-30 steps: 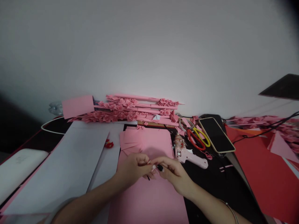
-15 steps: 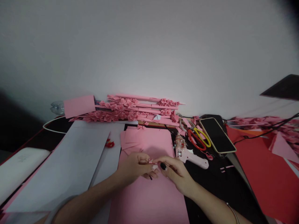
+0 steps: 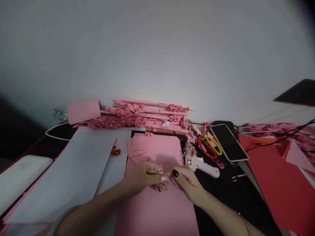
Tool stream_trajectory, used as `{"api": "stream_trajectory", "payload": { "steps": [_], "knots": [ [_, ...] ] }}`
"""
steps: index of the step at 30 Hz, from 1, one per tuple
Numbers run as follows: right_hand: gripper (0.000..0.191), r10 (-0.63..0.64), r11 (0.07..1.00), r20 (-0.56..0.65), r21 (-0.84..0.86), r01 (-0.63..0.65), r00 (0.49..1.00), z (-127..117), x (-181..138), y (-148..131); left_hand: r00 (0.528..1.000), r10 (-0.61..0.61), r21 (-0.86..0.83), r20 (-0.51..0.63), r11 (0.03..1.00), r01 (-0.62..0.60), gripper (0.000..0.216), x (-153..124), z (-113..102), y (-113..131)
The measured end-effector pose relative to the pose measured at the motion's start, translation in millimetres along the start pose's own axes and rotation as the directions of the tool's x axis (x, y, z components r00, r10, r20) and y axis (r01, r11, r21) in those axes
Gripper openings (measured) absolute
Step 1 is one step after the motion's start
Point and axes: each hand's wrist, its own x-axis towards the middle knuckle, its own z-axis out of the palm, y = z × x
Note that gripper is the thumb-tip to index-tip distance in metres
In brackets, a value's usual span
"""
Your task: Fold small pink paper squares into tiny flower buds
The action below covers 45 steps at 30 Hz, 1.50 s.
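Note:
Over a pink paper sheet (image 3: 157,209), my two hands meet close together. My left hand (image 3: 145,175) is closed, pinching a small folded piece of pink paper (image 3: 160,170) between thumb and fingers. My right hand (image 3: 188,183) is closed too, its thumb and index fingertip pressed together at the right end of that piece, where the fingers hide most of it. Just right of the hands lies a pink glue gun (image 3: 204,167) with a decorated front end. Smaller pink paper pieces (image 3: 139,146) are fanned out on the sheet behind my left hand.
Pink paper flower stems (image 3: 137,114) lie along the wall. Scissors (image 3: 207,147) with red and yellow handles and a phone (image 3: 228,142) are at the right, beside red paper (image 3: 273,183). White sheets (image 3: 71,173) and a white box-like object (image 3: 23,180) cover the left.
My right hand's thumb and index finger have shifted slightly and curled closer together. More of the small pink paper shows above my left thumb. Everything else stays in place.

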Motion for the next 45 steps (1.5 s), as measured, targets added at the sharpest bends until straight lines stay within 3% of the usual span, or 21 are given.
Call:
{"api": "stream_trajectory", "payload": {
  "steps": [4,8,15,19,27,30,35,40,45],
  "knots": [
    [0.039,0.048,0.999,-0.064,0.009,-0.048,0.997,0.7,-2.8,3.0,0.999,0.048,0.026,0.020,0.998,-0.049,0.015,0.4,0.8,-4.4],
    [0.019,0.057,0.985,-0.154,-0.152,-0.080,0.986,2.0,-0.9,2.7,0.997,0.075,0.118,0.023,0.990,-0.077,0.016,1.6,1.1,-8.6],
    [0.021,0.068,0.882,0.100,-0.470,-0.013,0.993,3.9,1.5,1.0,0.995,0.084,0.170,0.056,0.981,-0.092,0.011,2.1,1.6,-13.7],
    [0.024,0.034,0.866,0.166,-0.497,0.054,0.985,3.4,1.3,1.7,0.996,0.063,0.146,0.070,0.987,-0.073,0.013,2.4,2.9,-15.3],
    [0.023,-0.023,0.805,0.165,-0.581,0.116,0.986,7.8,-2.2,0.2,0.992,0.066,0.193,0.110,0.977,-0.086,0.008,2.3,4.1,-15.0],
    [0.024,-0.005,0.823,0.146,-0.561,0.087,0.989,7.2,-2.7,1.5,0.992,0.070,0.153,0.109,0.984,-0.087,0.010,2.2,4.1,-15.5],
    [0.027,0.026,0.887,0.035,-0.461,-0.007,0.999,5.2,-2.2,4.2,0.995,0.083,0.156,0.062,0.983,-0.092,0.026,3.1,4.5,-15.8],
    [0.018,-0.009,0.863,-0.118,-0.503,-0.052,0.993,4.9,-4.4,3.2,0.993,0.119,0.171,-0.005,0.978,-0.116,0.022,2.5,3.9,-13.7],
    [0.018,-0.028,0.796,0.026,-0.604,0.038,0.999,7.0,-6.6,0.4,0.985,0.174,0.276,0.010,0.946,-0.170,0.015,-0.5,3.8,-11.1]
  ]
}}
